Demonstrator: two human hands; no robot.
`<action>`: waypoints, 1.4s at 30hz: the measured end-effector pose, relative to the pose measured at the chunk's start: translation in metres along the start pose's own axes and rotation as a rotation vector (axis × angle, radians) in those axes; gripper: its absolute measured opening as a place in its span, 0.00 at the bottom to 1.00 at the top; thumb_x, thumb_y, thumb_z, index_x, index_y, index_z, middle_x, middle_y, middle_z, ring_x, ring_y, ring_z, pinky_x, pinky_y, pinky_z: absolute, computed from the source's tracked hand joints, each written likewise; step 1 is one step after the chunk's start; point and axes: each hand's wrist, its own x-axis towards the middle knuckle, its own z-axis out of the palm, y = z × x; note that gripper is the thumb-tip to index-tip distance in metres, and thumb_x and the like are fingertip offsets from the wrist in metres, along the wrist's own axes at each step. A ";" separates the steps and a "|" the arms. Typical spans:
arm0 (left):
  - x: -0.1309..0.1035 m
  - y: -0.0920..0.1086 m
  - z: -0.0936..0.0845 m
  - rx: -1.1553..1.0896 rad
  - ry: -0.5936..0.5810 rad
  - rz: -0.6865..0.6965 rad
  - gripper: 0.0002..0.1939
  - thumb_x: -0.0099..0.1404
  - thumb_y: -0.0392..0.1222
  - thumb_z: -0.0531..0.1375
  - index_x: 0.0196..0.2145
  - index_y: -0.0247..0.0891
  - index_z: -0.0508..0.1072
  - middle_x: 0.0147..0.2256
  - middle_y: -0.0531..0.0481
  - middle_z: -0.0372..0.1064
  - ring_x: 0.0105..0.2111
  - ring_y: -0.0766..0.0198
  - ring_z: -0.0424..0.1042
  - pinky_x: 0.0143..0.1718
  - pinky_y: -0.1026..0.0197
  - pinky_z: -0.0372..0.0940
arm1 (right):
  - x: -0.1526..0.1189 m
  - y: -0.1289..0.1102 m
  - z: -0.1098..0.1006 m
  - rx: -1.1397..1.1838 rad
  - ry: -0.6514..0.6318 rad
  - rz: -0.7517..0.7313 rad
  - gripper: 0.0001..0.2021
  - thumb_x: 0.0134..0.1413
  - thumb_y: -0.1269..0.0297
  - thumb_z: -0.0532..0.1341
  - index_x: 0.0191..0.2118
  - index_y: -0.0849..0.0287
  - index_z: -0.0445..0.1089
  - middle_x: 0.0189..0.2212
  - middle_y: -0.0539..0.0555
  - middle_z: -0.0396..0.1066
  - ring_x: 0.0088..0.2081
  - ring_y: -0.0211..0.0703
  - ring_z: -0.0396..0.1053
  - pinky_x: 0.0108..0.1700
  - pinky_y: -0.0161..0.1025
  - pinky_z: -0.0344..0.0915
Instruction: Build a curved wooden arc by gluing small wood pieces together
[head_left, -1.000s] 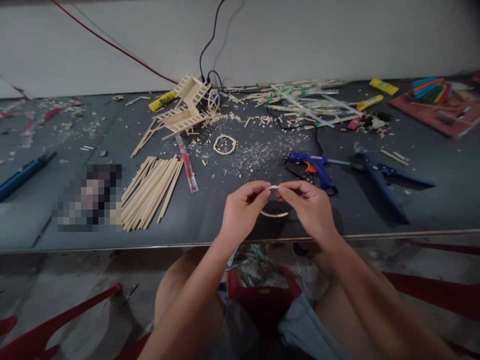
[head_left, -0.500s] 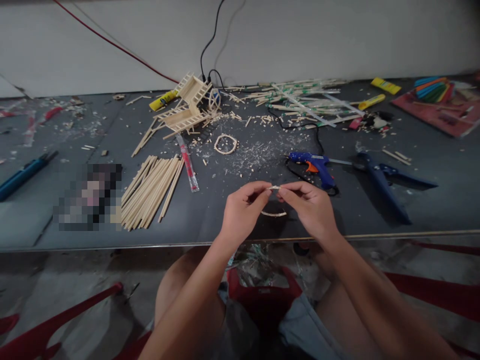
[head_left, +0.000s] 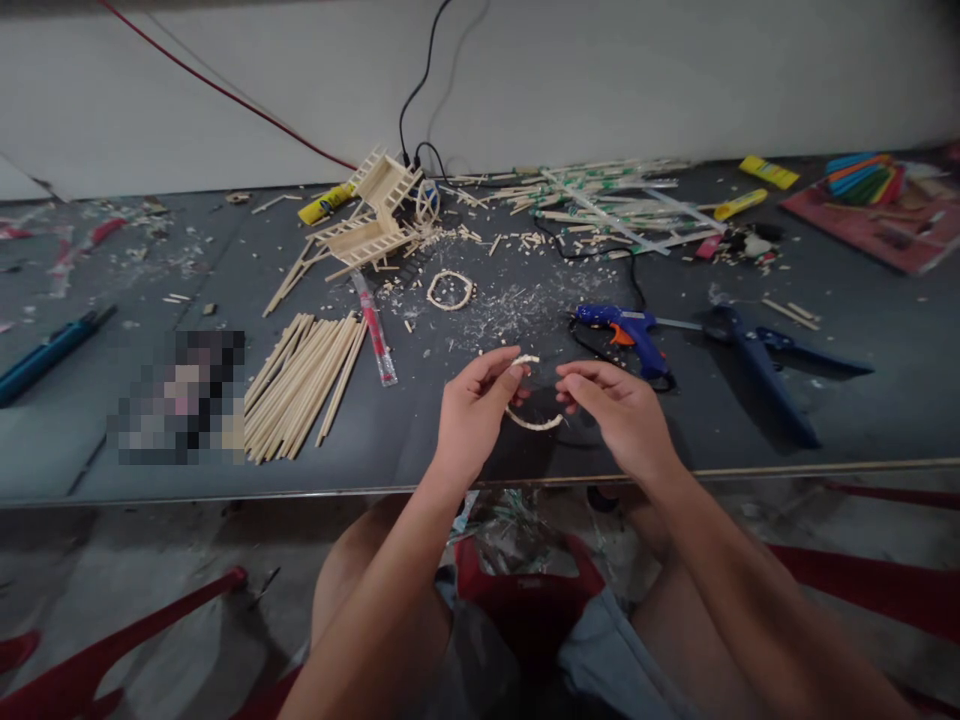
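Note:
My left hand (head_left: 476, 405) pinches an open ring of short wooden stick pieces (head_left: 534, 425) just above the table's front part. The ring curves round below the fingertips, with a gap on its right side. Fine glue-like strands hang at its lower right end. To the right of that gap is my right hand (head_left: 619, 405), its fingers loosely curled and slightly apart, with nothing visible in them. A closed ring of wooden pieces (head_left: 450, 306) lies farther back on the table. Beyond my right hand lies a blue glue gun (head_left: 622, 322) with an orange trigger.
A bundle of wooden sticks (head_left: 300, 390) lies left, beside a red-and-clear packet (head_left: 379, 340). Blue-handled cutters (head_left: 757, 360) lie right. A small wooden cart model (head_left: 375, 225) stands behind, near a pile of sticks with green bands (head_left: 600, 205). Wood scraps litter the tabletop.
My right hand has let go of the wooden ring and moved slightly away. The ring now gapes on the right, and my left hand has shifted a little left with it.

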 end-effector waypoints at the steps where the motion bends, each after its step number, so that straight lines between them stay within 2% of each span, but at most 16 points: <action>1: 0.000 0.000 0.000 -0.004 -0.003 -0.002 0.12 0.59 0.41 0.63 0.42 0.37 0.74 0.34 0.50 0.76 0.27 0.70 0.72 0.32 0.65 0.70 | 0.000 0.000 0.000 -0.001 -0.001 0.000 0.13 0.49 0.54 0.65 0.38 0.57 0.76 0.30 0.53 0.77 0.33 0.40 0.74 0.32 0.36 0.70; 11: -0.004 0.000 0.003 0.139 -0.088 0.051 0.10 0.61 0.42 0.62 0.40 0.39 0.76 0.33 0.50 0.76 0.29 0.68 0.73 0.35 0.64 0.70 | -0.002 -0.002 0.005 -0.035 0.039 -0.060 0.12 0.47 0.56 0.66 0.38 0.56 0.74 0.34 0.52 0.76 0.33 0.39 0.73 0.38 0.38 0.70; 17: -0.005 -0.002 0.003 0.182 -0.112 0.092 0.10 0.61 0.43 0.61 0.41 0.40 0.76 0.34 0.51 0.76 0.31 0.67 0.74 0.35 0.64 0.70 | -0.002 -0.001 0.006 -0.030 0.049 -0.063 0.09 0.48 0.56 0.66 0.33 0.56 0.74 0.29 0.50 0.75 0.32 0.39 0.73 0.37 0.38 0.70; 26: -0.007 -0.005 0.001 0.300 -0.086 0.150 0.11 0.63 0.44 0.60 0.42 0.42 0.77 0.36 0.50 0.77 0.34 0.65 0.74 0.36 0.63 0.69 | -0.003 -0.001 0.007 -0.056 0.044 -0.063 0.08 0.49 0.57 0.64 0.32 0.56 0.72 0.28 0.50 0.74 0.31 0.39 0.72 0.36 0.37 0.69; 42: -0.008 -0.005 0.001 0.305 -0.106 0.155 0.11 0.63 0.44 0.60 0.42 0.41 0.77 0.38 0.49 0.77 0.36 0.64 0.75 0.41 0.60 0.69 | -0.003 0.000 0.008 -0.027 0.039 -0.059 0.07 0.49 0.59 0.65 0.33 0.55 0.72 0.29 0.49 0.74 0.31 0.38 0.71 0.36 0.37 0.68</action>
